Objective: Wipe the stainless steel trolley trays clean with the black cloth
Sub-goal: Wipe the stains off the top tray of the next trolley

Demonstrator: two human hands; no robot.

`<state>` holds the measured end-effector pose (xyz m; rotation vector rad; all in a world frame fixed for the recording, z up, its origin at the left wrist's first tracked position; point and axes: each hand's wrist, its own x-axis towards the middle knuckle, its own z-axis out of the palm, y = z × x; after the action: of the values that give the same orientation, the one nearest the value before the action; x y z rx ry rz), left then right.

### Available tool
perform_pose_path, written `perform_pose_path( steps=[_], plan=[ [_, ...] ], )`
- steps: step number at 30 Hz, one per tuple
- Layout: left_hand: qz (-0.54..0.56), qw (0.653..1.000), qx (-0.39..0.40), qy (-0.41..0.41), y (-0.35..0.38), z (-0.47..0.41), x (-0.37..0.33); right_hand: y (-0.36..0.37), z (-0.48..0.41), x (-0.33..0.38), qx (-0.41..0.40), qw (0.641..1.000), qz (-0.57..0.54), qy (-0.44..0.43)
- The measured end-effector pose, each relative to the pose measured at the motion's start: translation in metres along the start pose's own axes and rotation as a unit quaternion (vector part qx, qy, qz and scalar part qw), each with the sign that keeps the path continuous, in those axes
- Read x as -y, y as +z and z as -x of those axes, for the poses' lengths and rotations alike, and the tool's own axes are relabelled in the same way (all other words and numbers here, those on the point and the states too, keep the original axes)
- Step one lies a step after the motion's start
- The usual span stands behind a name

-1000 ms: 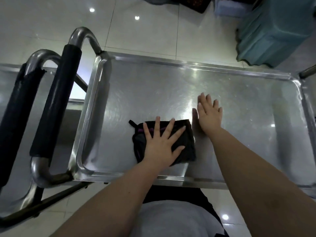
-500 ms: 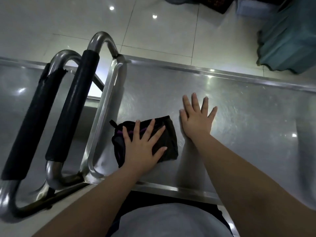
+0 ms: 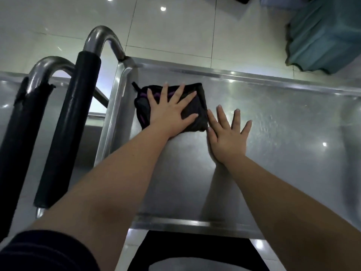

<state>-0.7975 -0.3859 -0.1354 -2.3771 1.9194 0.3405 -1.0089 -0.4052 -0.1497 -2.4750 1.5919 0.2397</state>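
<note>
Stainless steel tray [image 3: 283, 124], glossy tiled floor [image 3: 175, 32], left hand [image 3: 170, 112] flat on black cloth [image 3: 201, 98], right hand [image 3: 228, 139] splayed flat beside it

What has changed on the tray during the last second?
The left hand, pressing flat, slid the black cloth left and away, towards the far left corner of the tray. The right hand followed leftward. Unchanged: both hands flat, the right one on bare steel beside the cloth.

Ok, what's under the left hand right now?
The folded black cloth, lying on the steel tray. The left hand presses flat on it. The tray surface beneath the cloth is hidden.
</note>
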Motion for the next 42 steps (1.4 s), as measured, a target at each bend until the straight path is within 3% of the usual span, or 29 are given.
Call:
perform_pose_path(
  steps=[8, 15, 20, 26, 30, 34, 42],
  plan=[
    [0.019, 0.999, -0.047, 0.013, 0.033, 0.146, -0.010, -0.005, 0.008, 0.003, 0.017, 1.000, -0.013, -0.006],
    [0.022, 0.999, -0.039, -0.021, 0.049, 0.229, 0.007, -0.003, 0.006, 0.002, 0.007, 1.000, -0.015, -0.006],
    [0.017, 0.997, -0.024, -0.075, 0.045, 0.241, 0.026, -0.003, 0.006, 0.003, 0.003, 1.000, -0.008, -0.013],
    [0.010, 0.997, -0.015, -0.077, 0.043, 0.237, 0.024, -0.001, 0.062, 0.003, 0.009, 0.996, -0.002, -0.084],
    [-0.010, 0.999, -0.010, -0.047, 0.040, 0.230, 0.033, 0.017, 0.128, 0.001, 0.015, 0.995, 0.023, -0.098],
    [-0.013, 1.000, -0.001, 0.013, 0.031, 0.208, 0.054, 0.019, 0.127, -0.001, 0.015, 0.995, 0.025, -0.100],
    [-0.009, 1.000, -0.006, -0.010, 0.039, 0.230, 0.046, 0.020, 0.121, 0.001, 0.003, 0.996, 0.010, -0.087]
  ],
)
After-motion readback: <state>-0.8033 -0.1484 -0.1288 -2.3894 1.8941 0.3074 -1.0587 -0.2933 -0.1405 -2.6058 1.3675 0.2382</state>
